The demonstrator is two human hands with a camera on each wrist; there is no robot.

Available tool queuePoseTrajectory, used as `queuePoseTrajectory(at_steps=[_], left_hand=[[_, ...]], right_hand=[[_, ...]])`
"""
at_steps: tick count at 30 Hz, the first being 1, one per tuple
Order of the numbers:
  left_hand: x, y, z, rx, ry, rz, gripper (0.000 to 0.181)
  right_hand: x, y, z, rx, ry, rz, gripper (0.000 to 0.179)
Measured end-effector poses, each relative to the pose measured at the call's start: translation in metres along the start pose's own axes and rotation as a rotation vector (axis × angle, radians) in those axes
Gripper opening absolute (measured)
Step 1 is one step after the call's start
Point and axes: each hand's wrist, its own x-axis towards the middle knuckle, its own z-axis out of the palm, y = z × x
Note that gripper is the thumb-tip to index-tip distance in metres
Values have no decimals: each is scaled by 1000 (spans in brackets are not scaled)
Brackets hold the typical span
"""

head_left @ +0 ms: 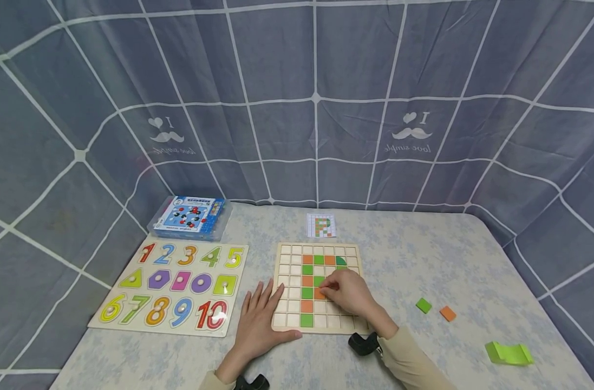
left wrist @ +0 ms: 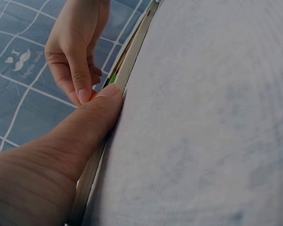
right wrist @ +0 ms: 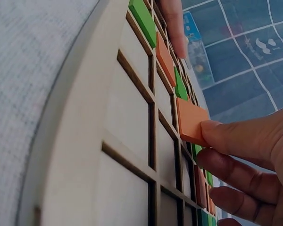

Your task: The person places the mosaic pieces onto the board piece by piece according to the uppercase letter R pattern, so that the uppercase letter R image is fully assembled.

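A wooden grid board (head_left: 289, 323) lies on the table, with green and orange square tiles set in several of its cells. My right hand (head_left: 347, 292) pinches an orange tile (right wrist: 191, 120) between thumb and fingers, and the tile stands tilted at a cell beside the green and orange column. My left hand (head_left: 262, 319) lies with fingers spread along the board's left side, its thumb at the near edge. The left wrist view shows that thumb against the board's edge (left wrist: 132, 61). A pattern card (head_left: 321, 225) with a green and orange figure lies behind the board.
To the left is a number-and-shape puzzle board (head_left: 170, 287), with a clear plastic case (head_left: 189, 218) behind it. On the right lie a loose green tile (head_left: 424, 305), an orange tile (head_left: 448, 313) and a bright green curved block (head_left: 509, 354). A grey curtain surrounds the table.
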Motion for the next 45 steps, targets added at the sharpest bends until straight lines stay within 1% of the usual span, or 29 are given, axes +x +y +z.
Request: queuePoseTrajectory(at_steps=[11, 19, 24, 35, 38, 45], left_hand=[[0, 0, 1, 9, -10, -11, 105], [-1, 0, 1, 6, -6, -10, 105], [0, -1, 2, 10, -8, -11, 106], [0, 1, 1, 6, 0, -9, 105], [0, 1, 1, -1, -1, -9, 105], [-1, 0, 1, 12, -8, -13, 105]], right_hand=[[2, 0, 3, -80, 38, -31, 13], [3, 0, 6, -138, 77, -63, 14], [4, -1, 7, -158, 87, -68, 16], [1, -1, 7, -145, 80, -70, 16], [0, 0, 8, -131, 73, -73, 13], [-2, 3, 8, -79, 60, -114, 5]])
